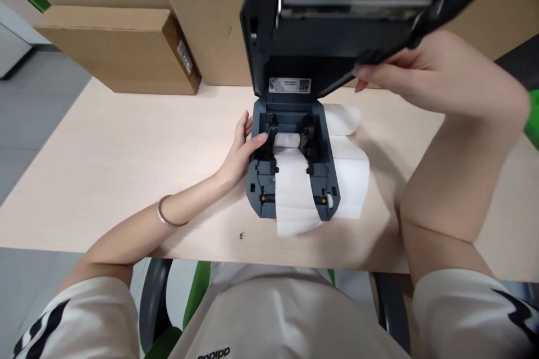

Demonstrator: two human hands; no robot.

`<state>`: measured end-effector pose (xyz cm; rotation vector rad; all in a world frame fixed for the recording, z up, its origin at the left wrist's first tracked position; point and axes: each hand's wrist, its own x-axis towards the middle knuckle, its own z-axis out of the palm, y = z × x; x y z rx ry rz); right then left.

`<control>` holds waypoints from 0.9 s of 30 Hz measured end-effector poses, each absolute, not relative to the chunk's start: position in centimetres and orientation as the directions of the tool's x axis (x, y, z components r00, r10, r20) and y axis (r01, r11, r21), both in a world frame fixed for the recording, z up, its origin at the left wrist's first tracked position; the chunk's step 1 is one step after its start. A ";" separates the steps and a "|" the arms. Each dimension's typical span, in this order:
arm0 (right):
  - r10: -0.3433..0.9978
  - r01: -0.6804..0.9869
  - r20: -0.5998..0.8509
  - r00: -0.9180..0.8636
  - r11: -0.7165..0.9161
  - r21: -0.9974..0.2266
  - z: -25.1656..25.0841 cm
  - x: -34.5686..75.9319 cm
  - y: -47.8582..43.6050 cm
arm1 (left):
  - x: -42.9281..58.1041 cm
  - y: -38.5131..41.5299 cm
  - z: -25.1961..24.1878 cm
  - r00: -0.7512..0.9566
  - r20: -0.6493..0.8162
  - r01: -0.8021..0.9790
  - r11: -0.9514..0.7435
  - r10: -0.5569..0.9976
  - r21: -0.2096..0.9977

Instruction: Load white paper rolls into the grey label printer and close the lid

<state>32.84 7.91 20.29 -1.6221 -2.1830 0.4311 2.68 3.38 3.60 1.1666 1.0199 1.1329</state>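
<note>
A dark label printer (263,179) stands on the table with its lid (315,39) raised. Inside it a small white paper roll (287,140) sits between two black holders, and its white strip (295,196) runs over the roller and past the front edge. My left hand (242,151) rests against the printer's left side, thumb over the rim and fingers apart. My right hand (412,73) grips the lid's right edge, thumb and fingers pressed on it.
White paper (351,176) lies on the table (126,168) at the printer's right side. Cardboard boxes (113,56) stand along the back and back left. A chair's black armrests (154,303) are below the table's front edge.
</note>
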 end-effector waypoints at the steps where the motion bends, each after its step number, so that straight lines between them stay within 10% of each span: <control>1: 0.962 0.826 0.141 -0.233 0.273 -0.493 19.9 32.8 8.2 | 2.7 3.2 3.9 0.166 -0.050 -0.097 0.067 0.985 0.993; 9: 0.981 0.810 0.154 -0.117 0.184 -0.557 18.6 30.9 9.3 | 2.9 2.8 5.3 0.206 0.004 -0.042 0.005 0.979 0.999; 15: 0.983 0.941 0.135 -0.127 0.162 -0.297 18.6 28.8 7.8 | 2.6 3.1 5.2 0.201 0.047 -0.004 -0.047 0.978 0.999; 22: 0.766 0.760 0.041 -0.641 0.642 -0.098 14.7 24.9 7.0 | 2.4 3.2 5.5 0.186 0.066 0.025 -0.072 0.980 0.997; 27: 0.750 0.748 -0.033 -0.661 0.654 -0.109 11.4 23.7 7.4 | 2.1 3.4 4.9 0.191 0.138 0.065 -0.152 0.972 0.986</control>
